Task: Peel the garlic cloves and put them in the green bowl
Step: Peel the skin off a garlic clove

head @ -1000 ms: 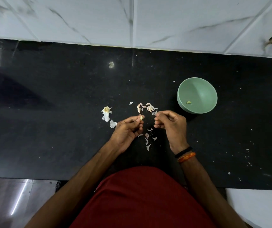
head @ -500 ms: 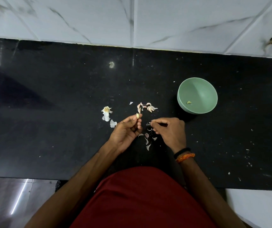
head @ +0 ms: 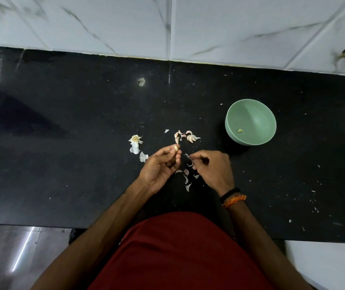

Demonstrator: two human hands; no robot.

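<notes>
the left hand [head: 160, 166] pinches a small pale garlic clove [head: 176, 147] at its fingertips above the black speckled stone worktop [head: 62, 164]. the right hand [head: 212, 168] pinches a thin wisp of papery skin [head: 186, 155]. unpeeled pinkish cloves [head: 186, 136] lie just beyond. the round green bowl [head: 257, 114], to the right, holds one peeled piece [head: 240, 130].

Left hand [head: 160, 166] palm-up, fingertips pinching a garlic clove [head: 176, 147], right hand [head: 213, 169] knuckles-up, fingers curled, pinching a skin scrap [head: 186, 155]
</notes>
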